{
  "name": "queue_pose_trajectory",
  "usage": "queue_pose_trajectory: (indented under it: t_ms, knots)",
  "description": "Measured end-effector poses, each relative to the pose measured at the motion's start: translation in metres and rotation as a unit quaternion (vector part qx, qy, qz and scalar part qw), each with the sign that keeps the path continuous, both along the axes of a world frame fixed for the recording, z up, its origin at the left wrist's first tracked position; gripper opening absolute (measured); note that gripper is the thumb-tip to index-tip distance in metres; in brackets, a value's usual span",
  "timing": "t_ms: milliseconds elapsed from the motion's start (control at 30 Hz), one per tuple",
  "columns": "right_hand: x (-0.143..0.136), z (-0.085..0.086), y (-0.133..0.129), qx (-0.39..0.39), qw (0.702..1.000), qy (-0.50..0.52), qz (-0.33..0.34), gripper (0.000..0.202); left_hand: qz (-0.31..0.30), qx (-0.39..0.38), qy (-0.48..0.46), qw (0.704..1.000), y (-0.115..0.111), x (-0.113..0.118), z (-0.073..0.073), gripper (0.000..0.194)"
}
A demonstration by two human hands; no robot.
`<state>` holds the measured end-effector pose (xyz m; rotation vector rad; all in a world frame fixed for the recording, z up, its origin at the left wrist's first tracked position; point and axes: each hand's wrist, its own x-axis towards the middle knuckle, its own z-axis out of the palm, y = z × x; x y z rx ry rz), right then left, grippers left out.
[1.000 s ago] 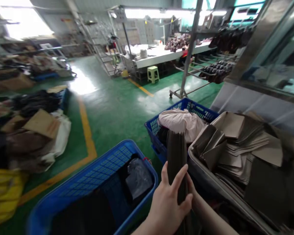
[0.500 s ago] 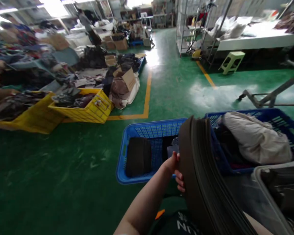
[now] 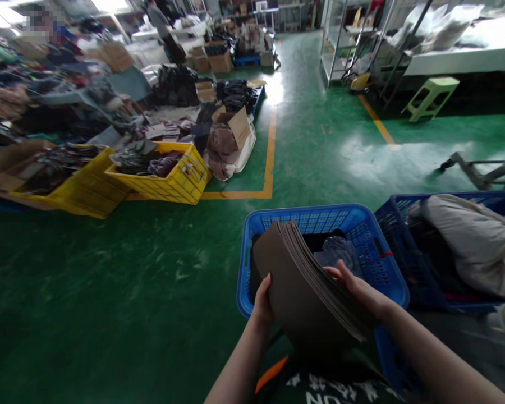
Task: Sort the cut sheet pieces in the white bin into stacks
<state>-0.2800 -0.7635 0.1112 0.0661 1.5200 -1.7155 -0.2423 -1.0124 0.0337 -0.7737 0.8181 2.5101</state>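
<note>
Grey-brown sheet stack (image 3: 297, 286) overlaps the blue plastic basket's (image 3: 328, 217) near edge, your left hand (image 3: 263, 300) and right hand (image 3: 357, 289) clasping it, fingers half-bent.

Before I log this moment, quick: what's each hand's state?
Left hand: holding the stack of dark sheets, fingers mostly hidden.
Right hand: holding the same stack's other side.

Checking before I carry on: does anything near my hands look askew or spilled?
Only the stack of sheets between the left hand and right hand, by the blue basket: it bends, its edges slightly fanned. Nothing looks spilled.
</note>
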Motion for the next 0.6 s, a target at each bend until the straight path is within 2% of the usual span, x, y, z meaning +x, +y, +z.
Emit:
queue_pose_trajectory:
  t_ms: [67, 133, 233, 300, 400, 500, 600]
  knots:
    - [-0.008, -0.015, -0.004, -0.033, 0.999, -0.015, 0.021, 0.062, -0.029, -0.057, 0.002, 0.998, -0.011, -0.011, -0.007, 0.054]
    - [-0.013, -0.040, -0.015, -0.031, 0.999, -0.017, 0.030, 0.075, -0.057, -0.114, 0.015, 0.992, -0.016, -0.023, -0.014, 0.056]
    - [-0.011, -0.083, -0.041, -0.036, 0.998, -0.055, -0.024, 0.102, -0.078, -0.156, 0.022, 0.984, -0.022, -0.043, -0.024, 0.065]
    - [-0.007, -0.110, -0.060, -0.079, 0.990, -0.082, -0.079, 0.103, -0.088, -0.171, 0.024, 0.981, -0.029, -0.058, -0.029, 0.070]
    - [-0.008, -0.142, -0.086, -0.157, 0.975, -0.096, -0.128, 0.094, -0.106, -0.190, 0.037, 0.975, -0.049, -0.083, -0.040, 0.071]
    - [-0.022, -0.178, -0.114, -0.203, 0.963, -0.102, -0.147, 0.093, -0.139, -0.287, 0.059, 0.946, -0.073, -0.106, -0.065, 0.068]
    - [-0.045, -0.225, -0.143, -0.189, 0.962, -0.118, -0.159, 0.101, -0.167, -0.418, 0.043, 0.892, -0.094, -0.121, -0.109, 0.065]
